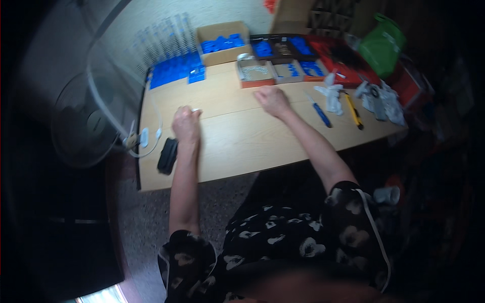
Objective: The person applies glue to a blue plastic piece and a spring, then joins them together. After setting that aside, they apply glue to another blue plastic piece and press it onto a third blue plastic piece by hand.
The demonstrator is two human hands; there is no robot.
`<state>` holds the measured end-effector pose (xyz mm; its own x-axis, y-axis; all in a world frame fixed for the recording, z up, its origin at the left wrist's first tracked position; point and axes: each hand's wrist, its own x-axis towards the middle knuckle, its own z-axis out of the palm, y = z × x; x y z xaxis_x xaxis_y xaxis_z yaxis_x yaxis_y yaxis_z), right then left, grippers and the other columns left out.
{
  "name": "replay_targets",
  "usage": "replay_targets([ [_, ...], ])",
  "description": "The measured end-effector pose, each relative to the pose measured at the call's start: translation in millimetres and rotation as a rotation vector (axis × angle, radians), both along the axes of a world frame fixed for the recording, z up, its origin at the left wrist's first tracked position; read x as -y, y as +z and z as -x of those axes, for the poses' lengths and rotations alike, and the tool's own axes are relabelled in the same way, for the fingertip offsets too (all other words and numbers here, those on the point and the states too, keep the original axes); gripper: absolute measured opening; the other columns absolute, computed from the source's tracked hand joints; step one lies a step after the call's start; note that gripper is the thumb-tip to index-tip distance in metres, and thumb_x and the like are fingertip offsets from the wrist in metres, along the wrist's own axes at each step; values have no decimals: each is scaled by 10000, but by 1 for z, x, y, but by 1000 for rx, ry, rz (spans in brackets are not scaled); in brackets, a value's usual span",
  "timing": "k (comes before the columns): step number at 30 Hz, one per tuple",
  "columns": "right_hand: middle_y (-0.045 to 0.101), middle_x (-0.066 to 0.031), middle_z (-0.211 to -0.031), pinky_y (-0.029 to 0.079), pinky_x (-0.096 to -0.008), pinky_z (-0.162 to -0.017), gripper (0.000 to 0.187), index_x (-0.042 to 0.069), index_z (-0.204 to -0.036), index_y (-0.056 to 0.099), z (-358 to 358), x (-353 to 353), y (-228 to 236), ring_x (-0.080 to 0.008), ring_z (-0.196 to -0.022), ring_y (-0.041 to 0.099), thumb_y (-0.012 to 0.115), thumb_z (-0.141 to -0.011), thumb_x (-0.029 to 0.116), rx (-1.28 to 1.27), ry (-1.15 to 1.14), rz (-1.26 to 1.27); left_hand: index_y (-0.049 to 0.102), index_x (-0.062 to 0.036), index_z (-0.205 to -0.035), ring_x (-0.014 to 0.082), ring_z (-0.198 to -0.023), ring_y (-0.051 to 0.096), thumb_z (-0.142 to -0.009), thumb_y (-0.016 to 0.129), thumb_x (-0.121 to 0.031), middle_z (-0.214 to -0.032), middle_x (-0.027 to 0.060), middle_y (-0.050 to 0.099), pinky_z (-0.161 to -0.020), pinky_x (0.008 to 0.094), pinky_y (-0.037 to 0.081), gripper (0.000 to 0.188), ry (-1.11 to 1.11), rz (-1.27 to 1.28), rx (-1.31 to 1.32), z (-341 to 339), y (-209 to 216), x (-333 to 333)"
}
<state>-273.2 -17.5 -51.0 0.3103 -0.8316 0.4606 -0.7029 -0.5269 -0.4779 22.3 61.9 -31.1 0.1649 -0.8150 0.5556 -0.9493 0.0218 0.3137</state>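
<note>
Over the left part of the wooden table, my left hand (187,122) is closed, and a small white piece (196,110) shows at its fingertips. What kind of piece it is cannot be made out. My right hand (273,102) has its fingers drawn together just in front of a shallow orange-edged box (256,83) of small white parts. Anything between those fingers is too small or hidden to see. Beside my left wrist lies a black oblong object (167,156).
Behind are blue pieces with upright springs (177,69), a cardboard box (222,56) of blue parts and small trays (286,72). To the right lie a blue-handled tool (322,115), a yellow cutter (353,111), white gloves (332,96) and a green bag (382,45). A fan (86,121) stands left.
</note>
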Motion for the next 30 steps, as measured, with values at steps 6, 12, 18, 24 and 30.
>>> replay_targets([
  [6,691,-178,-811,527,-474,-760,368,32,-817,679,-17,-3,13,-352,-805,679,509,-962,324,-250,77,32,631,9,-827,355,-806,647,-888,692,-169,-873,189,632,-727,447,523,197,174,-17,158,-30,-9,2],
  [12,666,-215,-720,508,-486,-777,359,17,-762,647,-15,-3,7,-369,-785,677,504,-976,268,-120,34,30,638,33,-881,349,-901,604,-899,590,-35,-925,191,601,-781,439,499,85,219,-89,238,-33,-12,-1],
  [18,648,-183,-724,480,-491,-731,178,35,-807,557,-8,6,-6,-366,-733,657,507,-922,162,28,8,73,677,2,-1005,319,-999,570,-868,569,2,-1002,139,620,-848,444,461,174,180,-38,317,-23,-8,-3],
  [24,649,-176,-715,483,-476,-730,263,45,-704,596,-11,5,-2,-363,-727,658,565,-900,217,42,93,132,605,-40,-1227,318,-1164,546,-867,552,6,-1271,128,599,-952,443,427,367,218,-133,357,-28,-8,-6],
  [30,660,-192,-725,499,-494,-720,363,16,-674,643,5,-3,46,-371,-737,663,623,-882,314,-163,295,-198,544,-89,-1370,354,-1284,486,-793,521,84,-1397,147,523,-1039,465,383,602,210,55,423,-1,22,-15],
])
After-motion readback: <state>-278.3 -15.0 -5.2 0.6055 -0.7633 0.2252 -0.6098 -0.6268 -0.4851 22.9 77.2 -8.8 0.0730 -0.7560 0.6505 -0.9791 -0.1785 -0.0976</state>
